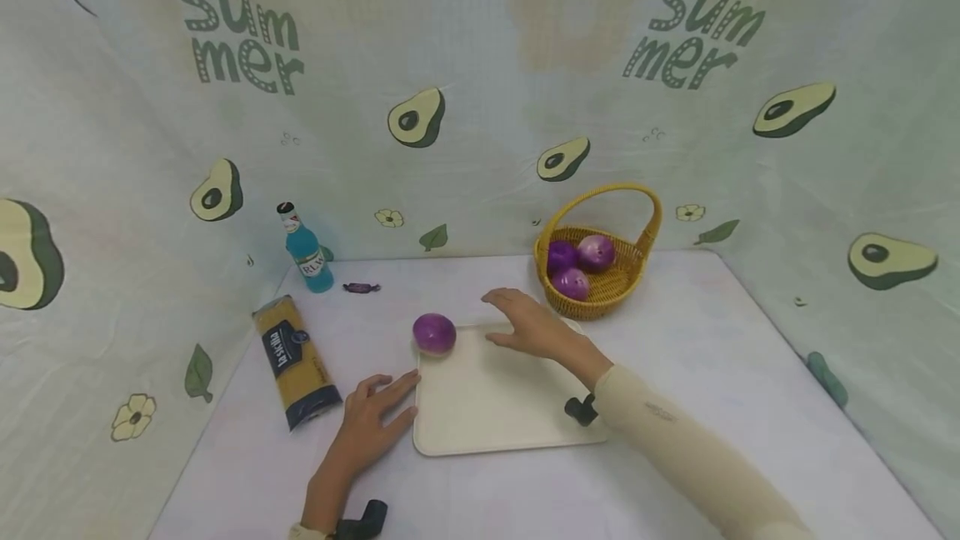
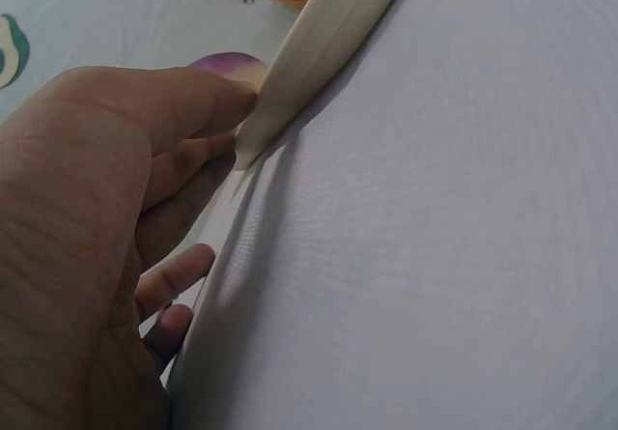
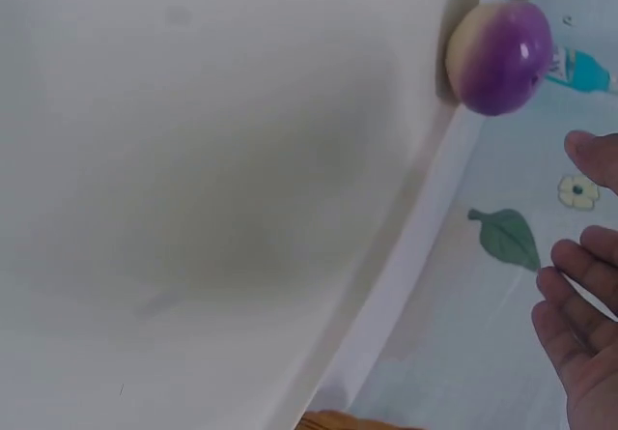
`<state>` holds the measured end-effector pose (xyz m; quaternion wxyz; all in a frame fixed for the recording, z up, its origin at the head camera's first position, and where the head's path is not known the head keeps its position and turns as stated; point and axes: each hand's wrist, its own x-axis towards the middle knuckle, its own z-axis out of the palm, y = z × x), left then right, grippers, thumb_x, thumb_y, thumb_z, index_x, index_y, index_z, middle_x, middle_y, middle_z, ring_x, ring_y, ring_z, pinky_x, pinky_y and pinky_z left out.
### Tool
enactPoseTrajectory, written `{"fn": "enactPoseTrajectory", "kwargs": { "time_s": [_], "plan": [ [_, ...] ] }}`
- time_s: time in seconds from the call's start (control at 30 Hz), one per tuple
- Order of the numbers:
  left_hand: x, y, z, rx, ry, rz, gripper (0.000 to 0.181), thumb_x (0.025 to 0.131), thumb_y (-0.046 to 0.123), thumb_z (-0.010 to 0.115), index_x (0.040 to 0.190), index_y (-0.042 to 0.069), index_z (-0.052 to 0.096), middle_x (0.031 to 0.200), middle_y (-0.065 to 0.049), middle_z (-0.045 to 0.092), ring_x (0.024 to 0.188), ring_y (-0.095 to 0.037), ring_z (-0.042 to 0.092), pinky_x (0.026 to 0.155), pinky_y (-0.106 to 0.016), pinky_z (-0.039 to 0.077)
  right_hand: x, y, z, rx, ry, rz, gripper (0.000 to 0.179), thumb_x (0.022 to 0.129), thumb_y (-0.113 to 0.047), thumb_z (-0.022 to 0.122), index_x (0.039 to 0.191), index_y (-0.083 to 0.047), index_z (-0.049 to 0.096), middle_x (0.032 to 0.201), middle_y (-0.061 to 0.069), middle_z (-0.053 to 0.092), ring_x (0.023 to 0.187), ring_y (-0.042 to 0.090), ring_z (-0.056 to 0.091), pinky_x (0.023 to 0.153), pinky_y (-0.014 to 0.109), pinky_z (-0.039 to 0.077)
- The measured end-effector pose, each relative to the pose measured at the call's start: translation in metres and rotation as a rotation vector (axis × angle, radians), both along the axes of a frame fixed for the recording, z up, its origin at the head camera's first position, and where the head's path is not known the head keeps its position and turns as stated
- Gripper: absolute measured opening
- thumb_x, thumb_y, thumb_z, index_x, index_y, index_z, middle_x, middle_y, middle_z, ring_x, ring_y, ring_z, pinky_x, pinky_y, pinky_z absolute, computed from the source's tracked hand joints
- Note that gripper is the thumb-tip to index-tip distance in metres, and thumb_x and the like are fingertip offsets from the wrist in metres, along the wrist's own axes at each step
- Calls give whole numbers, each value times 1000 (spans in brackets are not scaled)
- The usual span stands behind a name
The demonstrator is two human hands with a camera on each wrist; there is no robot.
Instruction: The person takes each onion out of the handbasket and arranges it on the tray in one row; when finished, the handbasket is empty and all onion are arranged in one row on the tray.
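A cream-coloured rectangular tray (image 1: 495, 407) lies on the table. The fingertips of my left hand (image 1: 375, 419) touch its left edge; in the left wrist view the thumb (image 2: 208, 97) rests against the tray's side (image 2: 319, 53). At the tray's far left corner sits a round purple-and-cream vegetable (image 1: 434, 334), like a turnip or an onion; the right wrist view shows this vegetable (image 3: 499, 58) on the rim. Above the tray's far part hovers my right hand (image 1: 536, 327), fingers extended and nothing held, to the right of the vegetable.
Behind the tray at right stands a yellow wicker basket (image 1: 622, 282) holding several purple vegetables (image 1: 596, 252). To the left are a blue bottle (image 1: 309, 257), a small purple-wrapped candy (image 1: 362, 287) and a pasta packet (image 1: 296, 361). Printed cloth (image 1: 480, 65) hangs around the table.
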<state>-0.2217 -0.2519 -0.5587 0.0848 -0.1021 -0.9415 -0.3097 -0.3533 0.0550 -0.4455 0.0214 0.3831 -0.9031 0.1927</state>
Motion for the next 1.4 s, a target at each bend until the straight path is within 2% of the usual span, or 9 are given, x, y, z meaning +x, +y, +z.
{"fn": "enactPoseTrajectory", "kwargs": {
  "time_s": [0.1, 0.43, 0.57, 0.73, 0.93, 1.07, 1.27, 1.4],
  "plan": [
    [1, 0, 0, 3, -7, 14, 51, 97, 44, 64, 146, 38, 52, 146, 19, 51, 136, -25, 37, 108, -58, 23, -3, 11, 0, -10, 13, -23, 62, 93, -30, 74, 143, -4, 50, 146, 15, 50, 137, 32, 44, 114, 45, 34],
    [7, -1, 1, 2, -8, 33, 51, 95, 41, 67, 144, 34, 55, 143, 14, 56, 134, -27, 38, 107, -59, 23, -10, 47, 1, -32, -29, -95, 61, 93, -29, 73, 143, -2, 49, 145, 18, 50, 137, 35, 42, 113, 49, 34],
    [5, -1, 0, -9, -11, 29, 51, 96, 41, 66, 145, 35, 54, 144, 14, 55, 134, -26, 38, 108, -58, 23, -15, 60, 3, -54, -26, -127, 63, 93, -28, 73, 143, 1, 49, 146, 21, 49, 138, 38, 41, 113, 51, 33],
    [4, 1, 0, -6, -29, 30, 51, 96, 41, 66, 145, 36, 54, 144, 15, 54, 135, -26, 37, 109, -57, 23, -19, 73, 2, -88, -1, -119, 62, 92, -23, 75, 140, 6, 50, 142, 24, 51, 134, 39, 44, 112, 52, 34],
    [4, 2, -1, -2, -33, 28, 51, 96, 43, 65, 145, 38, 53, 144, 16, 54, 135, -25, 36, 109, -58, 22, -22, 87, 1, -88, 12, -167, 58, 90, -20, 77, 136, 6, 53, 135, 22, 55, 128, 37, 49, 109, 51, 39],
    [4, 2, -2, -9, -39, 35, 52, 96, 44, 65, 146, 39, 52, 143, 16, 55, 135, -24, 35, 108, -57, 22, -24, 95, 2, -72, -8, -205, 59, 91, -22, 76, 138, 5, 53, 138, 23, 54, 130, 40, 48, 109, 53, 39],
    [2, 4, -2, -6, -17, 27, 51, 96, 44, 65, 146, 39, 52, 142, 16, 55, 135, -24, 36, 108, -57, 22, -30, 107, 5, -106, -25, -237, 58, 89, -20, 78, 135, 6, 54, 136, 24, 55, 127, 39, 50, 106, 54, 42],
    [2, 4, 0, 1, -4, 17, 51, 96, 43, 66, 145, 38, 53, 142, 16, 55, 134, -25, 37, 107, -58, 22, -35, 115, 4, -100, -6, -222, 54, 90, -18, 76, 133, 7, 55, 133, 25, 57, 123, 39, 52, 103, 53, 44]
  ]
}}
